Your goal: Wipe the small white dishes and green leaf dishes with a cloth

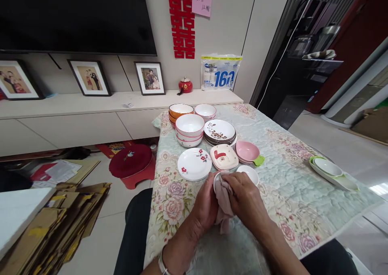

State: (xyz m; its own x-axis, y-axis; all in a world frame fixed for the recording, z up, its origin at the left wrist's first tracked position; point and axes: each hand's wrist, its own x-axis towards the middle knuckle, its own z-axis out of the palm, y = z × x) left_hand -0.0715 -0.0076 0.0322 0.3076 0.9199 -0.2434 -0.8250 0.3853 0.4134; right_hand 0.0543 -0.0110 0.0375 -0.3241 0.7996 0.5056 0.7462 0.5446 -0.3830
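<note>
Your left hand point(206, 202) is curled round a small white dish point(215, 182), largely hidden; your right hand point(247, 195) grips a pale cloth point(223, 202), pressing it to the dish. Dish held over the tablecloth point(281, 161), near side of the square plate point(224, 157). Beyond: stacked bowls point(190, 126), then a red jar point(185, 85).

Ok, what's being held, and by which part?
The left hand holds a white dish by its outer side; the right hand holds a cloth by its upper part.
</note>
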